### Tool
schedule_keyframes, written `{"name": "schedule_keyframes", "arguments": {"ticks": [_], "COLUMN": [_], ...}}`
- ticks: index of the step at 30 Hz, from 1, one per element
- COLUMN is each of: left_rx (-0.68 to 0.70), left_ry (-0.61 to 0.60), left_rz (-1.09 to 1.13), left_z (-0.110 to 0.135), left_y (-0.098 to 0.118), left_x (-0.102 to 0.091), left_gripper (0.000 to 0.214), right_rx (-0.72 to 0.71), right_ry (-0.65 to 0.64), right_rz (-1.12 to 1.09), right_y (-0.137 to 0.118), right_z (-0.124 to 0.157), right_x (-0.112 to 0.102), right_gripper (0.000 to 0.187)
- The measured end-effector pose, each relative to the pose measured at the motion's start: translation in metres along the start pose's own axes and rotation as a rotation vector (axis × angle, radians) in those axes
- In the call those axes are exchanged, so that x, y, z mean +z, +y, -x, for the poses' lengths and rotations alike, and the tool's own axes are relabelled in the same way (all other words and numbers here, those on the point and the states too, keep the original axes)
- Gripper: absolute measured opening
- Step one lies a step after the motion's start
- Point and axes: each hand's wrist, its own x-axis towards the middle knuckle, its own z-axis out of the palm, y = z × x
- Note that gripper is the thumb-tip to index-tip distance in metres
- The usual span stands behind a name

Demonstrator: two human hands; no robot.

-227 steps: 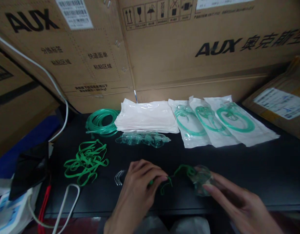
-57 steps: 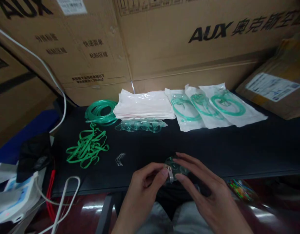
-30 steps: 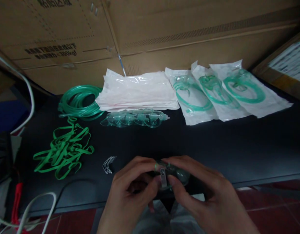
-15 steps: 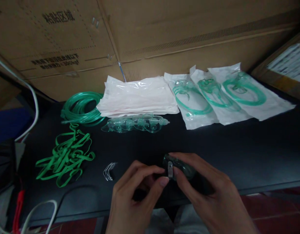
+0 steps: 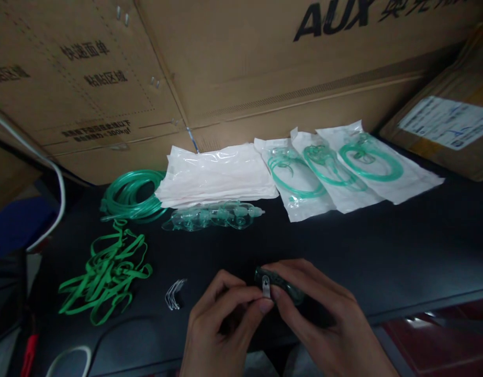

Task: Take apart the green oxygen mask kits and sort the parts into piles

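My right hand (image 5: 319,303) is closed round a clear green oxygen mask (image 5: 290,288), partly covered by the fingers. Between finger and thumb my left hand (image 5: 229,314) pinches a small flat metal nose clip (image 5: 266,287), its upper end with a hole lying against the mask's edge. Left of the hands is a small group of bent metal nose clips (image 5: 174,294). Beyond the hands, several clear green masks (image 5: 213,215) lie nested in a row. A tangle of green elastic straps (image 5: 111,272) is on the left, and coiled green tubing (image 5: 133,193) lies behind it.
A stack of white pouches (image 5: 221,173) sits at the back. To its right lie three filled pouches (image 5: 315,196) with masks and tubing. A large cardboard box (image 5: 241,63) stands behind the black table (image 5: 382,256); another box (image 5: 441,110) is at the right. White cable (image 5: 63,193) hangs at left.
The camera view has tilted up and turned a little right, so things appear lower and mostly further left. Both hands keep the nose clip against the mask.
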Motion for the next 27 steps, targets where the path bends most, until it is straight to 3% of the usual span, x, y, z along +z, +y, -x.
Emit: {"name": "schedule_keyframes", "arguments": {"ticks": [8,15,21,27], "left_rx": [-0.061,0.047,0.122,0.147], "left_ry": [-0.011,-0.114,-0.139,-0.117], "left_rz": [0.009,-0.051,-0.122,-0.129], "left_z": [-0.001,-0.005,-0.006,-0.006], "left_y": [0.0,-0.006,-0.001,0.002], "left_x": [-0.003,-0.01,-0.012,-0.011], "left_gripper": [0.008,0.01,0.008,0.009], "right_rx": [-0.035,-0.081,-0.021,-0.063], "right_ry": [-0.014,-0.059,-0.088,-0.096], "right_rz": [0.022,0.128,0.182,0.187], "right_y": [0.007,0.006,-0.001,-0.002], "right_z": [0.003,-0.001,-0.003,-0.005], "right_x": [0.003,-0.003,-0.006,-0.008], "right_gripper": [0.032,0.03,0.029,0.029]}}
